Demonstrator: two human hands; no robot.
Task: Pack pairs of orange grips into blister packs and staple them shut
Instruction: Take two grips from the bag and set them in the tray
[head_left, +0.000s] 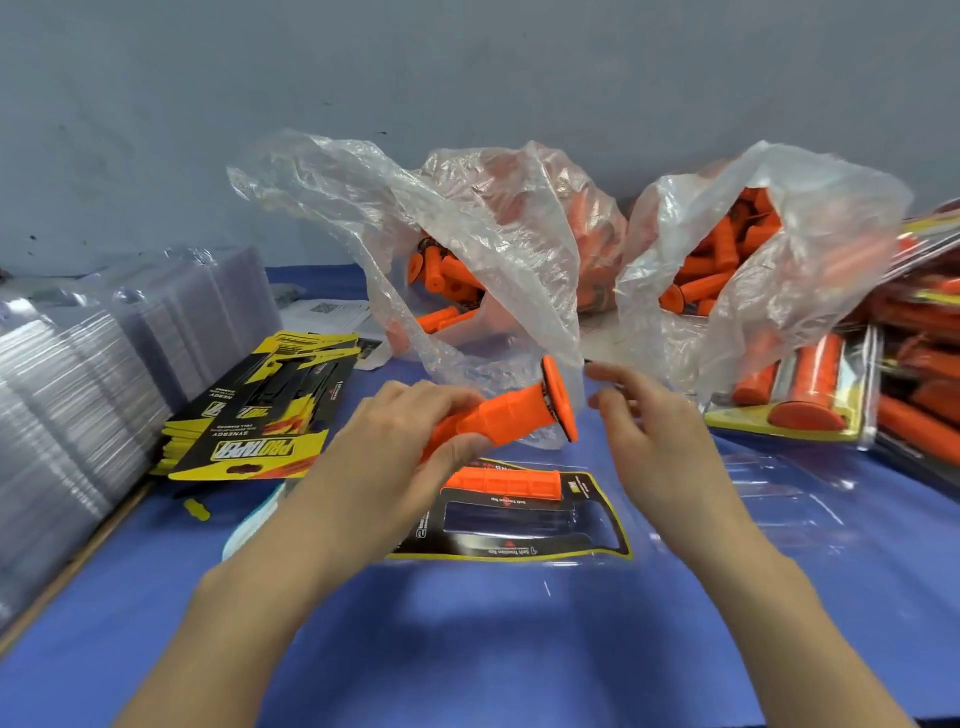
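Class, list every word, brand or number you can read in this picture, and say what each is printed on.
"PROTAPER": upside down on the top card of the yellow-and-black stack.
"SYNERGY": upside down on that same card, just above.
"2": turned sideways on the insert card in the open blister pack; its small print is too blurred.
Printed sheet behind the stack: too small to read.

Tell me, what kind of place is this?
Probably a packing bench in a small factory or workshop: bags of loose orange grips, stacks of clear blister shells and a pile of printed cards sit on the blue table.
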